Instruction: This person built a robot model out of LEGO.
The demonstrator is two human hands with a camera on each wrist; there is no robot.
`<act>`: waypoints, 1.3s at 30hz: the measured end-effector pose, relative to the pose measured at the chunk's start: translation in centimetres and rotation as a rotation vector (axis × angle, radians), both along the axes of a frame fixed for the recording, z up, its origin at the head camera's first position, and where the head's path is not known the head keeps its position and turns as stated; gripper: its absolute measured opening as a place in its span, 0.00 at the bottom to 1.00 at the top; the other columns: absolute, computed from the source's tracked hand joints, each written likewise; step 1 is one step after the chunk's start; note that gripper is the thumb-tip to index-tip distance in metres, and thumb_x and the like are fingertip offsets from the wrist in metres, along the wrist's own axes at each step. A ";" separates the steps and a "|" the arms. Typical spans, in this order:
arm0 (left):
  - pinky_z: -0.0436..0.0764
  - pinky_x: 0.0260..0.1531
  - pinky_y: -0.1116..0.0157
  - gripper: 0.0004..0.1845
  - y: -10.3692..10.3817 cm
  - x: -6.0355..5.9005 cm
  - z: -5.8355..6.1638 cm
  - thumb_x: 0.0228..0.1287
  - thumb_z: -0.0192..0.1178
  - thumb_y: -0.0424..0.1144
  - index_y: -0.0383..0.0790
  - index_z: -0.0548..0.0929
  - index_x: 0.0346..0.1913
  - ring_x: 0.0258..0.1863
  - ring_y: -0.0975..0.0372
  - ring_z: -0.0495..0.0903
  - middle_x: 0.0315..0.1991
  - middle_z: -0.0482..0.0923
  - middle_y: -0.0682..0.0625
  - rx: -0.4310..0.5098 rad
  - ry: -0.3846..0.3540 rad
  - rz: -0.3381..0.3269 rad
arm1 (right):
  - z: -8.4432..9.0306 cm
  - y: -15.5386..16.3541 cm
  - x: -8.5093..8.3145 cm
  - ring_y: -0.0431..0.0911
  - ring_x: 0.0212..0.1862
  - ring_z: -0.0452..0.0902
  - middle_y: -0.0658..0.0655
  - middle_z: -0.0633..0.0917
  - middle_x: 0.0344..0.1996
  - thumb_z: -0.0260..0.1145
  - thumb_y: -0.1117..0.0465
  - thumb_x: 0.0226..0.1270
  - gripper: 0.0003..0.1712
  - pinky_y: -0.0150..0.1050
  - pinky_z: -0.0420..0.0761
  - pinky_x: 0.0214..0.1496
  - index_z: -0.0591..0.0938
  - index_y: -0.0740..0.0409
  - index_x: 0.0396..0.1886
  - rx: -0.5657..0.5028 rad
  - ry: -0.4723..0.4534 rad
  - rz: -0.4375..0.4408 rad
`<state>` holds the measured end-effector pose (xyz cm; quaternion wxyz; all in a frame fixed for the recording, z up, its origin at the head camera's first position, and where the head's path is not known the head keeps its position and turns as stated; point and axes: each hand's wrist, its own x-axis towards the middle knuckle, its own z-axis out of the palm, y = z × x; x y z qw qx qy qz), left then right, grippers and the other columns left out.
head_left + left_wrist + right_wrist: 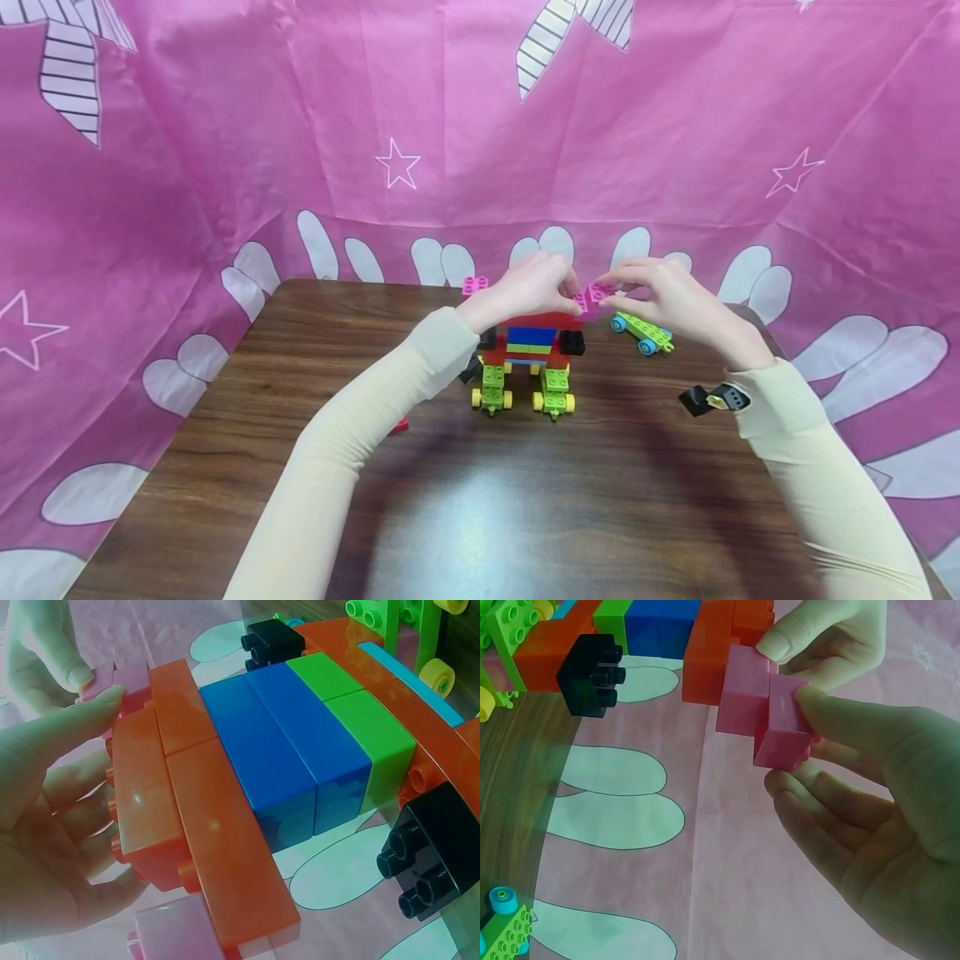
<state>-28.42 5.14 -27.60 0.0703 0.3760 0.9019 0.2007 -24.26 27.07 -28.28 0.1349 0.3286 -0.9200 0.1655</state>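
Nearest, a bare stretch of the dark wooden table top [525, 500] is seen, with both cream-sleeved forearms reaching across it. Further in, the multicoloured plastic brick model on yellow-wheeled green bases [528, 358] stands largely built: red, blue and green layers are stacked, and black bricks are fixed at its sides. At its top right corner, a pink plastic brick [782, 726] is pinched between thumb and fingers of the right hand [675, 304] and held against a second pink brick [742, 699] already touching the red layer. The red top is gripped by the curled fingers of the left hand [525, 287]. By judgement, seating this pink piece remains. Beyond, a loose green wheeled plate with blue wheels [642, 331] lies near, unobstructing; a pink star-printed cloth backdrop [225, 125] closes the scene.
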 end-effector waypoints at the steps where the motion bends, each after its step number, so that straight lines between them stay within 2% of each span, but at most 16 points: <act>1: 0.83 0.51 0.70 0.17 0.0 0.0 0.0 0.63 0.67 0.49 0.43 0.88 0.51 0.48 0.62 0.86 0.48 0.88 0.50 -0.002 0.000 0.000 | 0.0 0.0 0.0 0.44 0.40 0.87 0.51 0.89 0.40 0.75 0.63 0.58 0.17 0.43 0.87 0.45 0.87 0.56 0.49 -0.001 0.001 0.000; 13: 0.83 0.51 0.69 0.16 -0.5 0.1 0.3 0.65 0.66 0.50 0.46 0.88 0.50 0.48 0.64 0.84 0.47 0.88 0.53 -0.064 0.082 -0.046 | -0.4 -0.2 -0.1 0.44 0.40 0.86 0.51 0.89 0.40 0.75 0.64 0.57 0.18 0.44 0.86 0.45 0.87 0.57 0.49 -0.022 0.000 -0.021; 17: 0.83 0.52 0.66 0.17 -1.2 0.3 0.8 0.65 0.65 0.51 0.48 0.87 0.53 0.51 0.63 0.83 0.50 0.87 0.53 -0.067 0.121 -0.025 | -0.7 -0.2 -0.2 0.44 0.42 0.87 0.51 0.89 0.41 0.75 0.63 0.58 0.18 0.44 0.87 0.46 0.86 0.57 0.49 -0.031 -0.015 -0.030; 22: 0.85 0.48 0.63 0.19 -2.8 0.6 2.1 0.65 0.65 0.51 0.48 0.86 0.55 0.51 0.61 0.83 0.53 0.86 0.52 -0.002 0.111 0.005 | -0.9 0.0 0.0 0.44 0.42 0.86 0.50 0.89 0.41 0.75 0.60 0.59 0.19 0.46 0.86 0.47 0.86 0.55 0.50 -0.029 -0.009 -0.051; 29: 0.82 0.52 0.65 0.19 -6.0 0.9 3.5 0.66 0.64 0.49 0.46 0.85 0.56 0.51 0.61 0.83 0.55 0.85 0.51 0.089 0.102 0.028 | -1.2 0.2 0.1 0.49 0.43 0.88 0.55 0.88 0.44 0.74 0.62 0.59 0.19 0.50 0.86 0.48 0.86 0.58 0.51 -0.041 0.000 -0.057; 34: 0.81 0.53 0.64 0.19 -8.5 0.7 3.8 0.65 0.66 0.46 0.42 0.85 0.56 0.51 0.59 0.83 0.54 0.86 0.49 0.169 0.143 0.040 | -1.2 0.2 0.3 0.51 0.43 0.88 0.57 0.88 0.45 0.75 0.64 0.58 0.20 0.49 0.86 0.48 0.85 0.59 0.51 -0.066 0.013 -0.043; 39: 0.79 0.59 0.61 0.20 -11.2 0.7 3.2 0.64 0.67 0.45 0.41 0.84 0.56 0.57 0.57 0.81 0.54 0.85 0.48 0.297 0.161 0.086 | -1.2 0.2 0.5 0.50 0.43 0.88 0.56 0.88 0.45 0.75 0.65 0.57 0.20 0.46 0.85 0.48 0.86 0.58 0.52 -0.102 0.018 -0.030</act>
